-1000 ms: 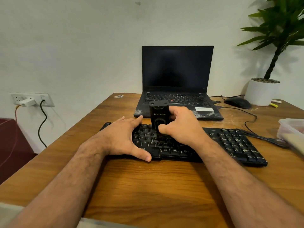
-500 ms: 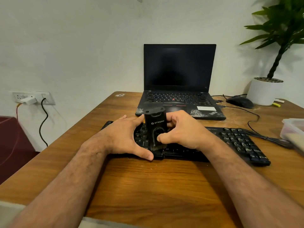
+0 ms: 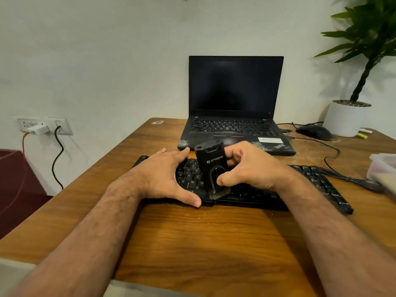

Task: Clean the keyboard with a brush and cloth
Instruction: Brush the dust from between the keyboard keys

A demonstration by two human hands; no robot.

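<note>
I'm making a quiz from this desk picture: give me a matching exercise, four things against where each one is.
1 brush
2 left hand
3 mouse
4 laptop

A beside the white plant pot
B gripped by the right hand, bristles on the keyboard
C open, behind the keyboard
D resting on the keyboard's left end

Pairs: 1-B, 2-D, 3-A, 4-C

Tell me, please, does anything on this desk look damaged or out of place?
Yes: the laptop's palm rest is scuffed, with whitish worn patches at its front corners, and pale crumbs or dust lie on the desk near the mouse.
</note>
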